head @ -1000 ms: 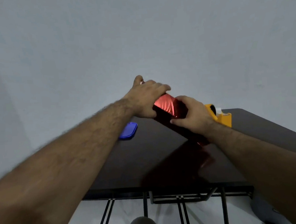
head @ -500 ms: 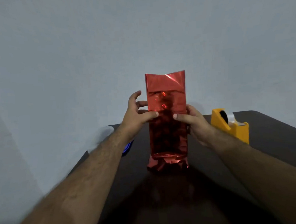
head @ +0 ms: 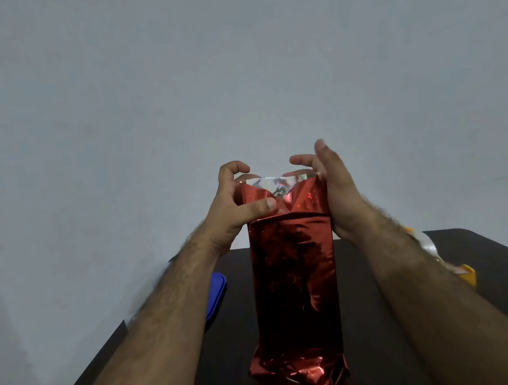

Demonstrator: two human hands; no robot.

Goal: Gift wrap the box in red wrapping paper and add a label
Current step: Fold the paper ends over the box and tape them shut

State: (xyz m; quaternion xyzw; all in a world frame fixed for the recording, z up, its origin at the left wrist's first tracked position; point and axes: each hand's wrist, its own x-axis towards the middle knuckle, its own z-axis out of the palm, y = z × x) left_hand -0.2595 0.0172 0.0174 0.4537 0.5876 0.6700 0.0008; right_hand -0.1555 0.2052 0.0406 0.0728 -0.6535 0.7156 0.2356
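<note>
Red-wrapped box (head: 293, 279) upright on dark table (head: 476, 255), between both forearms; lower end crumpled shut, top paper open, silver lining showing. Step (judged): closing top flaps; next needs near flap folded down flat, then tape. Left hand (head: 232, 206): fingers curled, thumb pressing near flap. Right hand (head: 333, 186): fingers loosely bent, palm against paper's right edge; grip unclear.

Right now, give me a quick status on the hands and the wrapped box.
Both hands, left and right, pinching the open top flap. Red-wrapped box upright on the table, top unsealed. Tape dispenser behind right forearm.
</note>
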